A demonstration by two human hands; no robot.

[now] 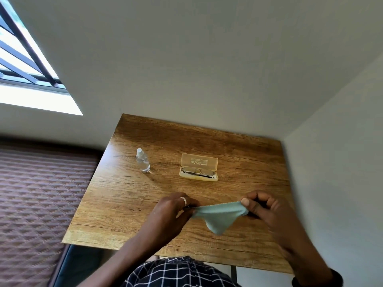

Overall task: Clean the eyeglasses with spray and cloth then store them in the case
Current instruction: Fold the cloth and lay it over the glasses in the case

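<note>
Both hands, left hand (176, 206) and right hand (260, 206), are pinching a cloth (217, 216) taut between them. Beyond them, glasses (197, 172) are lying in an open case (199, 162); the spray bottle (142, 160), beyond the left hand, risks tipping if brushed.

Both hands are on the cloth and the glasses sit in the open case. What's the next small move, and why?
Likely let the right hand release the cloth, leaving it pinched in the left hand, and lift the eyeglasses from the open case. They lie untouched there, and the spray bottle stands apart, so cleaning cannot start yet.
</note>
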